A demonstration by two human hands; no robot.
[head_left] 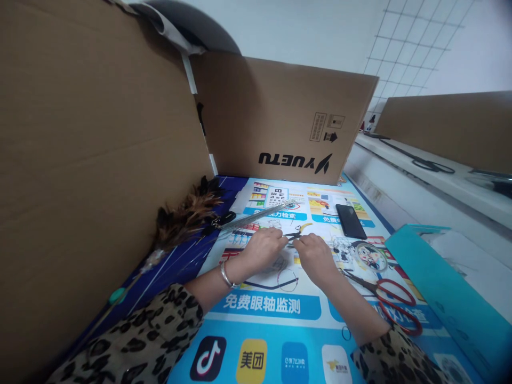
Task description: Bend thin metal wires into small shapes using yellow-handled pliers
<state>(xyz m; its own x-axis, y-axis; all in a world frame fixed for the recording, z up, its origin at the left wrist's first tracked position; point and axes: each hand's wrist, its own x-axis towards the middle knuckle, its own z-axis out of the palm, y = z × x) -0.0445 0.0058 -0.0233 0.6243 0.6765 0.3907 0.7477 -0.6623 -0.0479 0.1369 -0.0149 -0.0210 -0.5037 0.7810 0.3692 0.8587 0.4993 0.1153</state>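
My left hand [264, 249] and my right hand [315, 260] are close together over the printed table cover [248, 330]. Both have their fingers pinched closed, and whatever is between the fingertips is too small to make out. Just beyond the fingertips is a small pair of pliers [305, 228] with a yellow handle and dark jaws; I cannot tell whether either hand touches it. A bundle of thin silver wires [262, 214] lies behind my left hand. Scissors with red handles [400, 298] lie beside my right forearm.
Cardboard panels [280, 117] stand at the left and back. A bunch of brown feathers [182, 216] lies at the left. To the right are a black phone [351, 221], a round item with a cartoon print [370, 255], a teal box [436, 288] and a small dark ring [346, 334].
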